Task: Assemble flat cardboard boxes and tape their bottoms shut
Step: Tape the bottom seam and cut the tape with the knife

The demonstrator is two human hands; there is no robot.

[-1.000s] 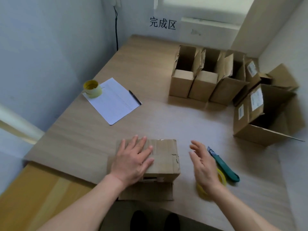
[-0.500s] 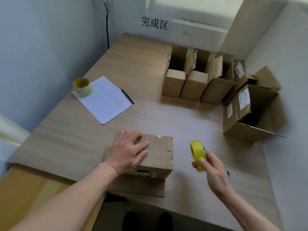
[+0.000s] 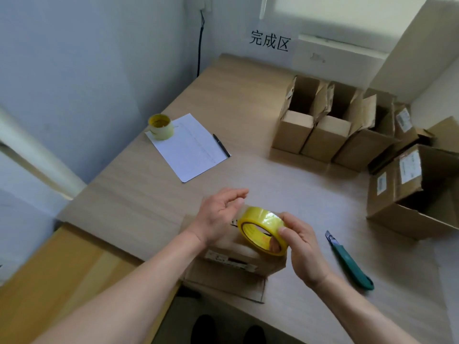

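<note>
- The yellow tape roll is pinched by the right hand above the cardboard box, which lies near the front edge of the tabletop.
- The left hand is held with fingers relaxed just beside the roll, gripping nothing.
- The tape's free end should probably be found first (a fingernail helps), then pulled along the bottom seam.
- On the wall sign, "完成区" can be read; the box labels are too blurred.
</note>
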